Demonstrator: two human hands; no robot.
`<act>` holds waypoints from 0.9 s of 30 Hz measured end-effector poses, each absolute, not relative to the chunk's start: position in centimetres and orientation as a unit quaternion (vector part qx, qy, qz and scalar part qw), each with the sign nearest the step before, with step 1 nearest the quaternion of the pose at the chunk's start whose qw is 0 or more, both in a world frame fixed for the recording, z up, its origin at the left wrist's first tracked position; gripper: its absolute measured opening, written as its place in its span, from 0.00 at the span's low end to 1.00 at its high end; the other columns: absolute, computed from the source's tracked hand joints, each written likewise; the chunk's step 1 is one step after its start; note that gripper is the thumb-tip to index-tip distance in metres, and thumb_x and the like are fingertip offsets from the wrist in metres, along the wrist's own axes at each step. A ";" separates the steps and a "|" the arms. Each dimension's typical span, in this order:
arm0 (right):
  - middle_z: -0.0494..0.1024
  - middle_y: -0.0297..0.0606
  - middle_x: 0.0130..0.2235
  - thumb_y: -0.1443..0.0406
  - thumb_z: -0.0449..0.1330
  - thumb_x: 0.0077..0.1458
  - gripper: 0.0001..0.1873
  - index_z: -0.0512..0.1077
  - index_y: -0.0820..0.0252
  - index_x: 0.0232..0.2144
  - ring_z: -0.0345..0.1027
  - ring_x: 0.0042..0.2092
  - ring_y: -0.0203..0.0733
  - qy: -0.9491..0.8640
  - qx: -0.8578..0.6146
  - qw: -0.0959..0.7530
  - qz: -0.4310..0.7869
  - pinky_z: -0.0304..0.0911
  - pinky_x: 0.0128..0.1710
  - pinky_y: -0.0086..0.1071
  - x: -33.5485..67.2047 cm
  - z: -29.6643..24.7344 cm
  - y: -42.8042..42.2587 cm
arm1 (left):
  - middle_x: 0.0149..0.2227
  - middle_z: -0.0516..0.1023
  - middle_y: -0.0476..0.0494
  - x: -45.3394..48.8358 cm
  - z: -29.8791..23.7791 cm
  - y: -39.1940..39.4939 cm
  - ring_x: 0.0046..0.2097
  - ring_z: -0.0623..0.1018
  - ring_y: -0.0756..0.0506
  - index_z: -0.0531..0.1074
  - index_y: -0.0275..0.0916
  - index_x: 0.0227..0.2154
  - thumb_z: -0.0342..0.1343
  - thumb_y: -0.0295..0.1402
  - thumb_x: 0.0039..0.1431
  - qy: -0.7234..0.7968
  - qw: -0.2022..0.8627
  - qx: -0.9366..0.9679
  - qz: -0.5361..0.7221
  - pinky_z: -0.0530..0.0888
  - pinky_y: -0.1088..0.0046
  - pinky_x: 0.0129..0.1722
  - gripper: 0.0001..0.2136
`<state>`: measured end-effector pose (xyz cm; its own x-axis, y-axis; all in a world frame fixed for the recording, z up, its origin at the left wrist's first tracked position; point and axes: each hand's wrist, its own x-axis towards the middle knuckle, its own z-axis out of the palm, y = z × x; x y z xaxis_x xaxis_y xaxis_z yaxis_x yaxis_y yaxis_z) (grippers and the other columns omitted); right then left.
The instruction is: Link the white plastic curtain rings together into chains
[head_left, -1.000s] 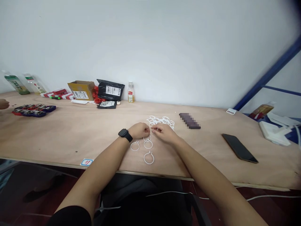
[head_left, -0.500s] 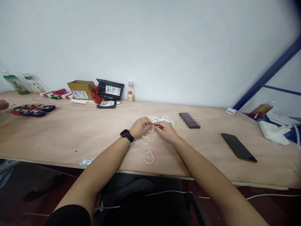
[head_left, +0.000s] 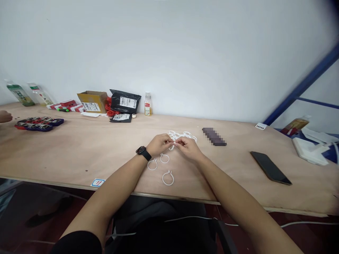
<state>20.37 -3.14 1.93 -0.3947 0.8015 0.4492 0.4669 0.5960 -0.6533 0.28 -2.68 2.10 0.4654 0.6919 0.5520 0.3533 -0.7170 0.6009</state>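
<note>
Between my fingertips is a white plastic ring (head_left: pixel 171 147), its lower curve showing below them. My left hand (head_left: pixel 160 144), with a black watch on its wrist, pinches the ring's top from the left. From the right, my right hand (head_left: pixel 188 146) pinches the same spot, and the fingertips of both hands meet there. Behind the hands lies a pile of similar white rings (head_left: pixel 187 134), partly hidden by them. Nearer to me on the table are three separate rings, among them one near the front edge (head_left: pixel 168 178). The small clasp under my fingers is mostly covered.
A pixelated dark object (head_left: pixel 214 136) and a phone (head_left: pixel 270 168) lie to the right. Along the wall stand a cardboard box (head_left: pixel 91 102), a black parcel (head_left: pixel 125 102) and a bottle (head_left: pixel 147 104). Far left, another person's hand (head_left: pixel 5 116) is near red and blue pieces (head_left: pixel 39 123).
Both hands stay pinched on the ring, with the fingers shifted slightly. The whole view has moved a little; the loose rings lie as before.
</note>
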 end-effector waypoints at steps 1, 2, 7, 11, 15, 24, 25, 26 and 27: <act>0.78 0.36 0.29 0.57 0.58 0.56 0.11 0.75 0.58 0.31 0.67 0.29 0.38 -0.810 -0.389 0.381 0.216 0.60 0.30 0.30 20.4 2.0 -3.2 | 0.31 0.76 0.44 0.3 2.1 -2.7 0.32 0.74 0.50 0.77 0.36 0.31 0.56 0.36 0.59 0.316 0.208 0.831 0.407 0.71 0.75 0.34 0.09; 0.78 0.36 0.29 0.57 0.58 0.56 0.11 0.75 0.58 0.31 0.67 0.30 0.38 -0.815 -0.385 0.379 0.211 0.60 0.30 0.30 20.5 2.1 -3.2 | 0.31 0.76 0.44 0.3 2.1 -2.8 0.33 0.74 0.50 0.77 0.37 0.31 0.56 0.36 0.59 0.318 0.207 0.832 0.405 0.71 0.74 0.35 0.09; 0.78 0.36 0.30 0.58 0.57 0.58 0.11 0.75 0.56 0.32 0.68 0.32 0.40 -0.834 -0.377 0.364 0.169 0.60 0.32 0.31 20.6 2.1 -3.0 | 0.32 0.75 0.45 0.7 2.3 -3.2 0.34 0.74 0.50 0.76 0.37 0.31 0.54 0.32 0.59 0.329 0.176 0.834 0.407 0.71 0.73 0.37 0.07; 0.79 0.38 0.35 0.61 0.55 0.59 0.09 0.75 0.55 0.35 0.71 0.36 0.43 -0.835 -0.399 0.369 0.088 0.62 0.37 0.34 20.7 2.1 -2.8 | 0.32 0.76 0.45 0.5 2.5 -2.9 0.32 0.73 0.50 0.76 0.37 0.36 0.53 0.33 0.59 0.356 0.146 0.836 0.392 0.70 0.73 0.36 0.08; 0.79 0.42 0.41 0.64 0.54 0.60 0.12 0.75 0.55 0.41 0.71 0.42 0.47 -0.790 -0.470 0.393 -0.021 0.61 0.42 0.36 21.8 2.4 -2.2 | 0.29 0.76 0.47 -0.8 3.0 -2.5 0.30 0.72 0.50 0.76 0.37 0.31 0.54 0.32 0.53 0.410 0.162 0.849 0.291 0.68 0.75 0.31 0.07; 0.79 0.39 0.38 0.63 0.57 0.56 0.11 0.77 0.56 0.39 0.70 0.35 0.42 -0.779 -0.489 0.387 0.064 0.63 0.37 0.36 22.0 2.2 -1.9 | 0.25 0.77 0.50 -1.9 3.1 -2.9 0.25 0.72 0.50 0.74 0.39 0.28 0.57 0.31 0.43 0.464 0.266 0.842 0.072 0.63 0.77 0.22 0.07; 0.79 0.38 0.38 0.63 0.57 0.57 0.10 0.77 0.55 0.39 0.70 0.36 0.42 -0.792 -0.468 0.384 0.075 0.63 0.38 0.35 21.6 2.1 -2.1 | 0.24 0.76 0.50 -1.8 3.1 -3.0 0.25 0.72 0.50 0.74 0.39 0.28 0.57 0.31 0.43 0.462 0.265 0.844 0.064 0.63 0.77 0.22 0.07; 0.79 0.38 0.38 0.63 0.57 0.57 0.10 0.76 0.55 0.40 0.70 0.37 0.42 -0.806 -0.447 0.379 0.085 0.63 0.38 0.35 21.2 2.1 -2.3 | 0.24 0.76 0.51 -1.6 3.0 -3.0 0.25 0.72 0.50 0.74 0.39 0.28 0.56 0.30 0.44 0.459 0.260 0.847 0.061 0.63 0.77 0.23 0.06; 0.79 0.39 0.39 0.64 0.57 0.57 0.10 0.76 0.55 0.40 0.70 0.37 0.41 -0.818 -0.429 0.373 0.093 0.63 0.39 0.34 20.8 2.0 -2.5 | 0.24 0.76 0.50 -1.5 3.0 -2.9 0.25 0.72 0.50 0.75 0.39 0.28 0.55 0.30 0.45 0.455 0.249 0.852 0.066 0.64 0.77 0.24 0.06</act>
<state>20.83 -2.55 2.00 -0.3549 0.7704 0.5297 0.6315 0.6153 -0.4718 -1.46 -2.92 2.97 0.5771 0.8086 -0.1144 0.7430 -0.4617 0.4846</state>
